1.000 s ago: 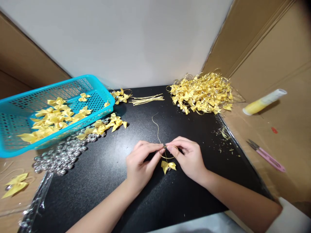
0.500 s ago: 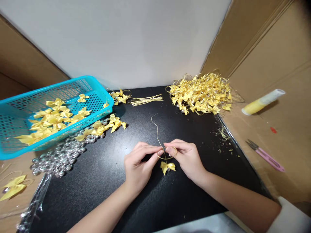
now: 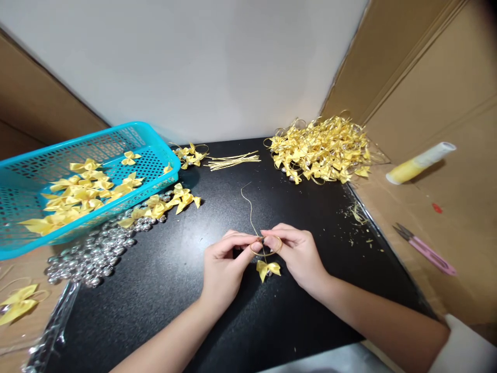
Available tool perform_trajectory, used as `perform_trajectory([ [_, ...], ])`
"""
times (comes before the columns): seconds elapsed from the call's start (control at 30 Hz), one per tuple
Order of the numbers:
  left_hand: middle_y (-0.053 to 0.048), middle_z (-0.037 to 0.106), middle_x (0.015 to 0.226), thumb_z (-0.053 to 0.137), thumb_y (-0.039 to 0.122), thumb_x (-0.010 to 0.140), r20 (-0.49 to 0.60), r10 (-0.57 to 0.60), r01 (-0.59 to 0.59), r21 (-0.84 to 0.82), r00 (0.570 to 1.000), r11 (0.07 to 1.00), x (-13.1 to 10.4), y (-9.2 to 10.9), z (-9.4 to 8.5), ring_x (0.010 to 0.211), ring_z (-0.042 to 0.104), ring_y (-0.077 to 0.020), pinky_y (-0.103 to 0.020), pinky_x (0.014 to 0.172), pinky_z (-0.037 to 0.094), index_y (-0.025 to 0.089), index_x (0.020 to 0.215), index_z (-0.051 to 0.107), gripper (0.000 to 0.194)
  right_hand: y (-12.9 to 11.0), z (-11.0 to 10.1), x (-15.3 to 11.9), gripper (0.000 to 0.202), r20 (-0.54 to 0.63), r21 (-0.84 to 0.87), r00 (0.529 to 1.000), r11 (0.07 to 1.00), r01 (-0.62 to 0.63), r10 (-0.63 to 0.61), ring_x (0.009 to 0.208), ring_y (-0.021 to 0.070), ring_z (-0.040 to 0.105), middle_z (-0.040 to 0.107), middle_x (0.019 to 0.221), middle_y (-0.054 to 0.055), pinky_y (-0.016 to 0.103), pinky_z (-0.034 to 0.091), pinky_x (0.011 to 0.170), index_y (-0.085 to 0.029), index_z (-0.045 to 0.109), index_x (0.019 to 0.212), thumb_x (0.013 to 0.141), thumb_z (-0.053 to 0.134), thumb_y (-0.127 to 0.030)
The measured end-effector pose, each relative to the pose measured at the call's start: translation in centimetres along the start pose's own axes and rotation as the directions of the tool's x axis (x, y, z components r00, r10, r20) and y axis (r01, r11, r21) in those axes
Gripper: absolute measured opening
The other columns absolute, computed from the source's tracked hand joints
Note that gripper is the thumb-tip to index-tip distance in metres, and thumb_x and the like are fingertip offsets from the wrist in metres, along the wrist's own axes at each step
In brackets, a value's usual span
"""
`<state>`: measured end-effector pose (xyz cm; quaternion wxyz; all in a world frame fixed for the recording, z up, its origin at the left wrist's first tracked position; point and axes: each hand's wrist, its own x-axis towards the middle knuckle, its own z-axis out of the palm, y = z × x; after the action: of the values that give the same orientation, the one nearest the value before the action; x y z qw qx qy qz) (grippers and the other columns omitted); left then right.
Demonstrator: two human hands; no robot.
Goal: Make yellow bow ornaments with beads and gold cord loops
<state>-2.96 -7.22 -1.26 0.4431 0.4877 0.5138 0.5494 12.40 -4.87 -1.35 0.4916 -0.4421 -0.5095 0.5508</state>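
My left hand point(image 3: 227, 259) and my right hand point(image 3: 297, 254) meet over the black table point(image 3: 163, 295), fingertips almost touching. Both pinch a thin gold cord point(image 3: 249, 207), whose loose end curves away from me across the table. Part of the cord makes a loop below my fingertips. Beneath that loop a yellow ribbon bow point(image 3: 267, 269) lies near my right hand, with a small silvery bead partly hidden under it. My fingers cover the point where the cord strands cross.
A turquoise basket point(image 3: 153, 135) of yellow bows stands left, beside silver bells or beads point(image 3: 93, 254). Gold cords point(image 3: 233, 160) lie at the back. A heap of corded bows point(image 3: 322, 150) fills the back right. Pink-handled snips point(image 3: 425, 249) and a tube point(image 3: 421, 163) lie right.
My left hand has shifted slightly to the right, closer to my right hand. The cord loop has widened a little under my fingertips. The bow stays in place.
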Motion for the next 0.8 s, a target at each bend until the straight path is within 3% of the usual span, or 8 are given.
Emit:
perform_trajectory([
  [0.33,-0.003,0.074,0.074,0.076,0.022,0.075,0.0,0.133,-0.13,0.225,0.991,0.966,0.01,0.42,0.04,0.067,0.061,-0.0154,-0.029,0.062,0.049,0.022,0.081,0.077,0.007,-0.14,-0.06,0.03,0.013,-0.017,-0.045,0.999,0.998,0.043,-0.044,0.066,0.0146,0.061,0.069,0.071,0.004,0.026,0.048,0.056,-0.023,0.079,0.08,0.078,0.072,-0.034],
  [0.63,-0.001,0.073,0.072,0.071,0.019,0.08,0.037,0.213,-0.215,0.294,0.976,0.931,-0.01,0.71,0.09,0.066,0.063,-0.0142,-0.028,0.064,0.049,0.02,0.077,0.073,0.005,0.01,0.06,-0.18,0.011,-0.01,-0.078,0.998,0.995,0.058,-0.059,0.064,0.0134,0.059,0.067,0.07,0.003,0.026,0.046,0.057,-0.022,0.079,0.08,0.08,0.07,-0.028],
  [0.8,-0.002,0.072,0.068,0.071,0.022,0.08,0.015,0.205,-0.2,0.304,0.979,0.931,0.16,0.87,-0.03,0.064,0.062,-0.0149,-0.027,0.06,0.048,0.02,0.074,0.073,0.007,-0.51,0.23,-0.41,0.009,0.006,-0.134,0.985,0.976,0.17,-0.17,0.066,0.0134,0.059,0.065,0.071,0.002,0.026,0.049,0.061,-0.02,0.076,0.085,0.078,0.07,-0.021],
])
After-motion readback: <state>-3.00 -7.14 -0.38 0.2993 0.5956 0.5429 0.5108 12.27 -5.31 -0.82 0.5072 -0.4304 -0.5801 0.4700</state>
